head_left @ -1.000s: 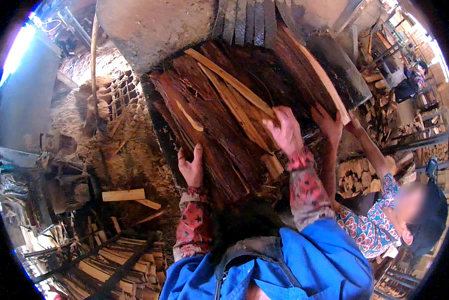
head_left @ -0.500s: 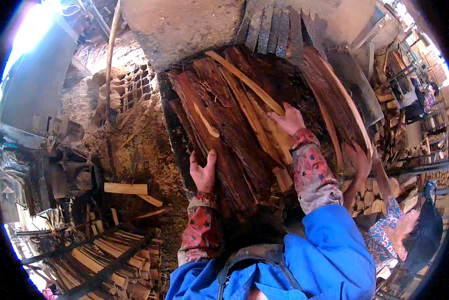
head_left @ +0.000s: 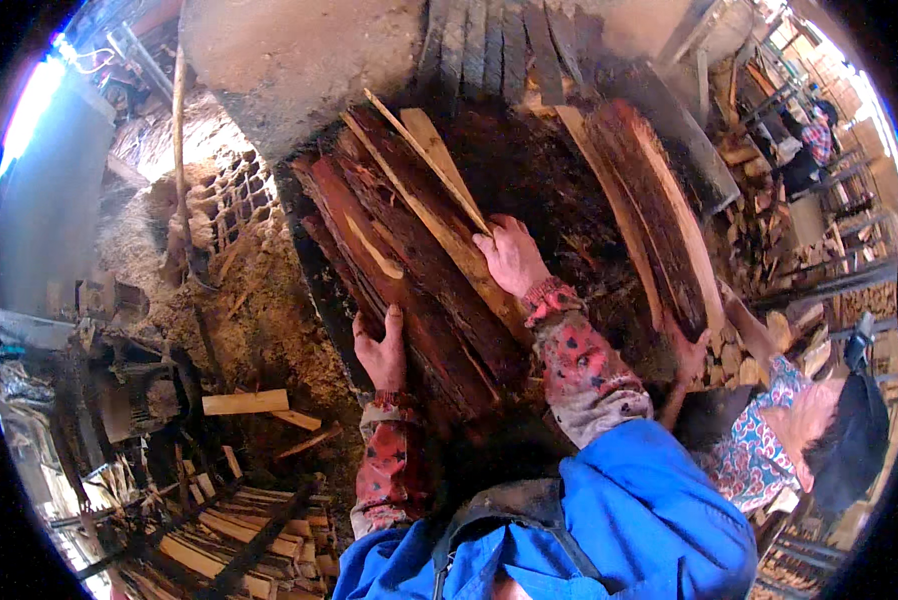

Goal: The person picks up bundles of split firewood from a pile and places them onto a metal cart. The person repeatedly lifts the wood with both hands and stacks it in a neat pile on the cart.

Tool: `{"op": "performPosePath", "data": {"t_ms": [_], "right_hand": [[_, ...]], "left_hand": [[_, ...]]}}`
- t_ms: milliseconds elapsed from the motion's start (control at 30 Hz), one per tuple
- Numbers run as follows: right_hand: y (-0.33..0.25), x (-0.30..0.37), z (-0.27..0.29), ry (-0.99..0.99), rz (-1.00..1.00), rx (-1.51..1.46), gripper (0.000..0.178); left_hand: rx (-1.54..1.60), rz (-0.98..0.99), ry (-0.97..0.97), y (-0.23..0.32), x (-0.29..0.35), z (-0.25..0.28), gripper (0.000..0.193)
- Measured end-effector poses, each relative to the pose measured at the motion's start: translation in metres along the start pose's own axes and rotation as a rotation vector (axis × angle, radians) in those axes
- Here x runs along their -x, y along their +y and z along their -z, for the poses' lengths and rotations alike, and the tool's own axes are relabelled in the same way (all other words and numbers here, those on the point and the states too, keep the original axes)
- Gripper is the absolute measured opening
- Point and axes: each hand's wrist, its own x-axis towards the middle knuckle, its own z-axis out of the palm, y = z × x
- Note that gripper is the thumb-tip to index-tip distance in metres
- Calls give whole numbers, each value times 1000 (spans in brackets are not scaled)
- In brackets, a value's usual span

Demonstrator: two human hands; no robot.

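Observation:
Several dark, bark-covered wood slabs (head_left: 424, 260) lie slanted side by side in front of me. My left hand (head_left: 380, 358) grips the near left edge of these slabs, thumb on top. A thin, pale wood strip (head_left: 424, 150) runs over them from the far end, its near end pinched in my right hand (head_left: 515, 260). Beneath that hand, a yellowish sawn edge shows along a slab. Part of the fingers of both hands is hidden.
At right, another person's hand (head_left: 685, 352) touches a second group of bark slabs (head_left: 659, 210). A dark metal sheet (head_left: 694, 145) stands beyond them. Sawn strips (head_left: 234, 535) are stacked at lower left, below a machine (head_left: 139, 395). A long pole (head_left: 180, 150) leans against the sawdust heap.
My right hand has moved left with the thin strip, drawing pieces closer to the left slabs. The gap to the other person's slabs has widened. My left hand keeps its place on the slabs.

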Motion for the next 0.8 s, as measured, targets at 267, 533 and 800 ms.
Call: {"op": "performPosePath", "data": {"t_ms": [267,533,800], "right_hand": [[-59,100,74,-4,162,-171,52],[160,125,123,240,-526,252,74],[161,133,110,230,-678,-126,68]], "left_hand": [[-24,30,36,-10,0,-4,44],[-18,18,118,19,13,-14,35],[-28,67,19,-16,-2,5,61]]}}
